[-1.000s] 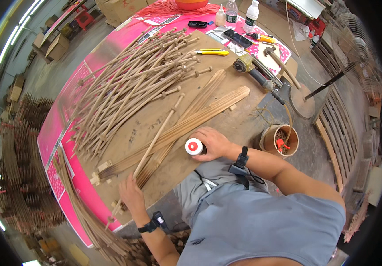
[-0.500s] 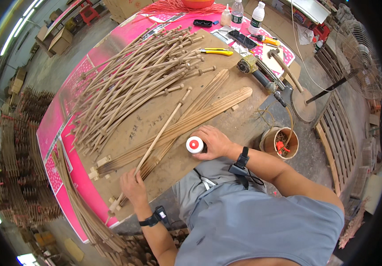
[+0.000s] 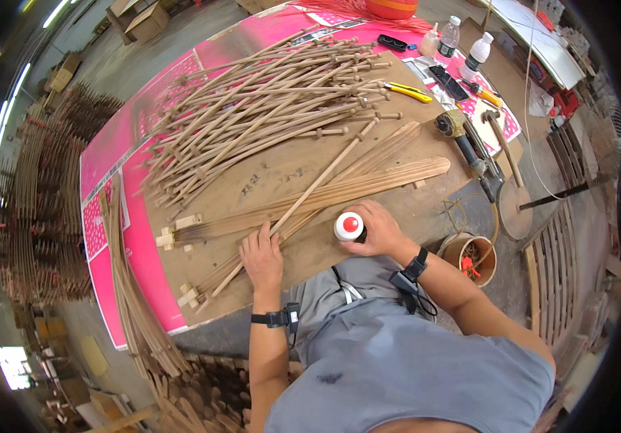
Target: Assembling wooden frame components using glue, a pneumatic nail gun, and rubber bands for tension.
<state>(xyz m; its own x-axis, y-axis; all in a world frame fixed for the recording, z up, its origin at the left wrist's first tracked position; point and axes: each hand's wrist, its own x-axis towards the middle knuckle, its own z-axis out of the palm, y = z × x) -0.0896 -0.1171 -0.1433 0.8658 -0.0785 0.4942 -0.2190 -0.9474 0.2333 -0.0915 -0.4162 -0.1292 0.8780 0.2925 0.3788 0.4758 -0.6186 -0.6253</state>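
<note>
My left hand (image 3: pixel 261 256) lies across a thin stick (image 3: pixel 318 184), fingers over it; can't tell if it's gripping. My right hand (image 3: pixel 381 229) is wrapped round a white bottle (image 3: pixel 340 229) with a red spot on top. Stick slants away from me on the table (image 3: pixel 136 289), knob near its far end, over two crossed bundles of wooden strips (image 3: pixel 397 174). Bucket (image 3: pixel 489 273) off the table to my right. Beyond the strips, left: big pile of knobbed sticks (image 3: pixel 267 101). Right: power tool (image 3: pixel 463 146), hammer (image 3: pixel 504 148). Farther: yellow cutter (image 3: pixel 410 92), phone (image 3: pixel 447 83), two clear bottles (image 3: pixel 476 57) standing at the far edge.
</note>
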